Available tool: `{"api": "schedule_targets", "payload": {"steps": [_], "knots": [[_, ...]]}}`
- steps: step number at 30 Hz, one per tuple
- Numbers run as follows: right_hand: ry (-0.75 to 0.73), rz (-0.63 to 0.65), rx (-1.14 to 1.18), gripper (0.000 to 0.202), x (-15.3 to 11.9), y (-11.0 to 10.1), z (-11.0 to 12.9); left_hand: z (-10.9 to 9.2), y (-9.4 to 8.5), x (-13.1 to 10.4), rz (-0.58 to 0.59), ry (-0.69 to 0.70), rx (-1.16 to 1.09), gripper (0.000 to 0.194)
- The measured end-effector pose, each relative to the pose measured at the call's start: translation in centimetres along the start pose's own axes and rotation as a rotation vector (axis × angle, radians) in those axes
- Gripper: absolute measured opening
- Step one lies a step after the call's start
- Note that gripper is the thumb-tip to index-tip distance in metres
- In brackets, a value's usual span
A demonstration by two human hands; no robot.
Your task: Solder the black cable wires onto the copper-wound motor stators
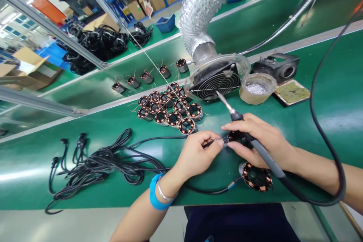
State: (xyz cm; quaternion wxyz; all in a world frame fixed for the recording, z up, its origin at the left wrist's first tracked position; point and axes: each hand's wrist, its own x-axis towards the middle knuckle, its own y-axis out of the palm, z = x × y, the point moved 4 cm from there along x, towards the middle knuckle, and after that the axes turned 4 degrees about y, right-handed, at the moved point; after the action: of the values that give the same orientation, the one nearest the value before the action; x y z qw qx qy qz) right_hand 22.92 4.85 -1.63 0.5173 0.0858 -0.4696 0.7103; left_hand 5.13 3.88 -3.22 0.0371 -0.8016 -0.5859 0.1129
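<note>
My left hand (200,151) is closed, thumb and fingertips pinching the thin wire end of a black cable (208,144). In my right hand (262,140) a soldering iron (268,160) lies across the fingers, its metal tip pointing up and away toward the fan. Between that hand's thumb and fingers is a motor stator (239,137), mostly hidden. The pinched wire meets or nearly meets its near side; I cannot tell if they are joined. Just below the right hand, another stator with copper windings (256,177) lies on the green bench, a cable running to it.
Several stators (174,118) stand grouped behind my hands. A fume fan (217,83) under a silver duct (198,11), a round tub (256,89), an iron stand (279,66) and a sponge tray (292,92) are behind. Coiled black power cords (113,162) lie left.
</note>
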Motion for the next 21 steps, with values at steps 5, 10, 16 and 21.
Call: {"api": "schedule_targets", "payload": {"steps": [5, 10, 16, 21], "knots": [[-0.033, -0.006, 0.037, 0.031, 0.5, 0.1, 0.3, -0.5, 0.2, -0.3, -0.040, 0.084, 0.172, 0.016], [0.056, -0.036, 0.095, 0.025, 0.7, 0.4, 0.4, -1.7, 0.4, -1.4, -0.132, 0.310, 0.455, 0.014], [0.103, -0.084, 0.000, 0.026, 0.6, 0.9, 0.9, -2.8, 1.9, -3.4, -0.090, 0.418, 0.615, 0.035], [0.072, -0.041, -0.003, 0.028, 0.6, 0.5, 0.8, -3.0, 1.2, -3.6, 0.017, 0.382, 0.650, 0.052]]}}
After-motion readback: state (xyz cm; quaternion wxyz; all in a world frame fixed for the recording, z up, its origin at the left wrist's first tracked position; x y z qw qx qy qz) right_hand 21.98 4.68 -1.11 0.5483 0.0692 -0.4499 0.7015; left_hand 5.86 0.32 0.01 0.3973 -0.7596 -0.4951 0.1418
